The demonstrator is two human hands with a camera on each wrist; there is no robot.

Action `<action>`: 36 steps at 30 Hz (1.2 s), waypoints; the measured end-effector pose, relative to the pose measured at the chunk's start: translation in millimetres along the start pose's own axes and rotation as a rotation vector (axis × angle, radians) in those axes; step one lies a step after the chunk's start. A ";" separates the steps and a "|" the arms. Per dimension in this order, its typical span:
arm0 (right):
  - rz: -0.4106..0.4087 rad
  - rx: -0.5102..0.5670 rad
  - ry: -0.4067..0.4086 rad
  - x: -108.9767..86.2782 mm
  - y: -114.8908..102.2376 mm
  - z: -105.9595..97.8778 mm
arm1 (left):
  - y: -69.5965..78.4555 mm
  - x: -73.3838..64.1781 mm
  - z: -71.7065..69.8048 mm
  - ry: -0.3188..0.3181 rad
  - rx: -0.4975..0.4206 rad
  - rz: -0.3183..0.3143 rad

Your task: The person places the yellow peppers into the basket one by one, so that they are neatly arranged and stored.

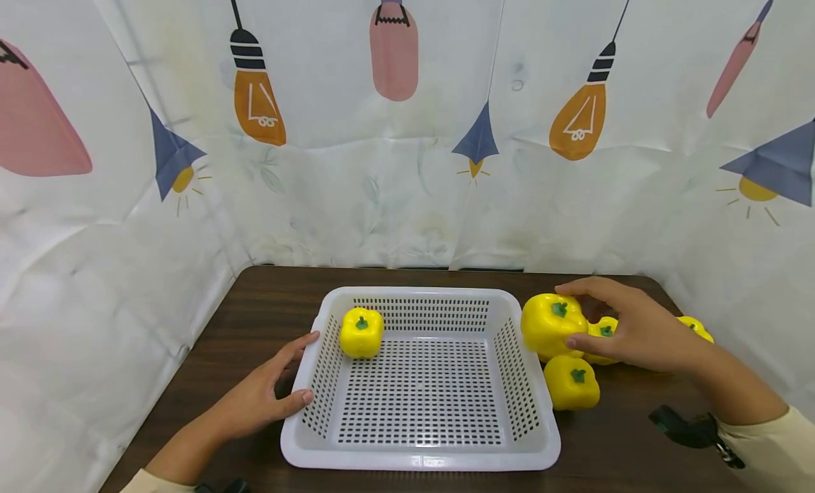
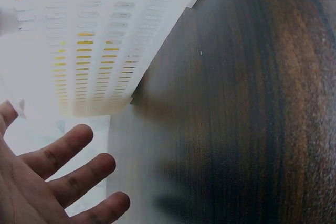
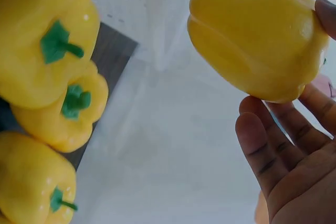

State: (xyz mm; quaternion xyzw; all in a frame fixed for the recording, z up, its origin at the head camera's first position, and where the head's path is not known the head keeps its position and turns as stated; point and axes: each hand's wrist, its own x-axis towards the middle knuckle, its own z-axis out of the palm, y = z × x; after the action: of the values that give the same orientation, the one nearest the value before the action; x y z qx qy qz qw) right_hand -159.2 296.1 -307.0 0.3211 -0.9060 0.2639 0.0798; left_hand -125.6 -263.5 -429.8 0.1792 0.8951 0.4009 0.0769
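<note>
My right hand (image 1: 639, 330) holds a yellow bell pepper (image 1: 549, 330) with a green stem between thumb and fingers, just beside the right rim of a white perforated plastic basket (image 1: 420, 461). In the right wrist view that pepper (image 3: 257, 32) is off the table, pinched at its end. At the basket's left side, the left hand (image 1: 255, 401) touches the rim with thumb and forefinger. Its other fingers (image 2: 86, 179) are spread and extended in the left wrist view. Inside the basket, near its left back corner, sits another yellow bell pepper (image 1: 361, 335).
Right of the basket stands a yellow pepper (image 1: 569, 383), with another pepper (image 1: 603, 329) partly behind the right hand. A further pepper (image 1: 697, 328) shows beyond the wrist. The dark wooden table (image 1: 267, 302) borders a patterned white cloth (image 1: 382, 217) at the back and sides.
</note>
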 end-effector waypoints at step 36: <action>0.062 0.127 -0.136 60.9 -37.6 40.0 | 2.3 -1.6 -1.8 0.002 -0.003 0.003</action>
State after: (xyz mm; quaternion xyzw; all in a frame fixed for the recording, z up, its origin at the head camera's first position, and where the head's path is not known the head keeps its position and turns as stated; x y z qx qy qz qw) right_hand -182.3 217.5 -305.7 0.3144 -0.9003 0.3009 -0.0109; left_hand -124.1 -263.9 -426.9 0.1800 0.8943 0.4026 0.0757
